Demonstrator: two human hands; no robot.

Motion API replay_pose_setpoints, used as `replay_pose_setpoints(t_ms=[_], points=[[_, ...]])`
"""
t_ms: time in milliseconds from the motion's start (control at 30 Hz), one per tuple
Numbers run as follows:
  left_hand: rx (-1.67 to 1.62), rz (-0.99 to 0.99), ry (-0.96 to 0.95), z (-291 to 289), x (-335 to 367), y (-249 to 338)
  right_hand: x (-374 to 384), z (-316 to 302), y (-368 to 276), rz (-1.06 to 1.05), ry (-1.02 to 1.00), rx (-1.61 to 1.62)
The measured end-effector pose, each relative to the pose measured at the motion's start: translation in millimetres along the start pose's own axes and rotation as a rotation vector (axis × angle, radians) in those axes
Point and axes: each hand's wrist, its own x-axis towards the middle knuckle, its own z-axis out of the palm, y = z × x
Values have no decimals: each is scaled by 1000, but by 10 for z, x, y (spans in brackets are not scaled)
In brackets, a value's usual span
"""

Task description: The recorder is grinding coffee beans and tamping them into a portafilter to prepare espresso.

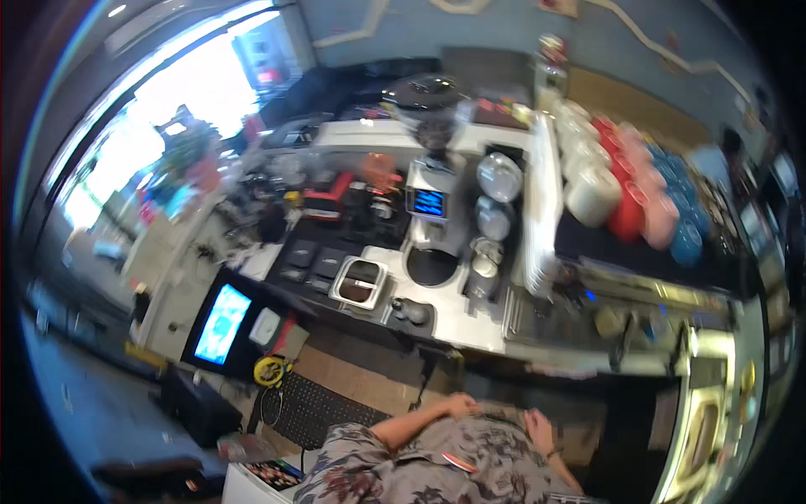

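At the far left, a lit screen glowed blue below the counter's end, with a yellow tape-like roll on the floor just beside it and a black ridged floor mat running toward your feet. Your left hand rested against your patterned shirt at the waist, holding nothing that could be seen; its fingers looked loosely curled, though the blur left the exact pose hard to tell. Your right hand lay on the same shirt a little way off, the two hands apart, and it too looked empty with the fingers relaxed. A small red-and-white object sat on the shirt between and below them. Up on the counter, well away from both hands, stood a square metal knock box, a black tamper on its mat, and the coffee grinder with its lit blue display. Farther right, the espresso machine carried rows of white, red, pink and blue cups on top.
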Motion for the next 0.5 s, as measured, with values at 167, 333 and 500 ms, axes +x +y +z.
replay_pose_setpoints(t_ms=[167,333,500], points=[[151,-144,153,-367,-73,-133,23,-79,-156,178,86,78],[451,-181,-107,-307,-127,-1039,-267,155,562,346,115,-91],[380,-410,-37,-298,-556,-1082,-541,482,1508,351,-227,78]])
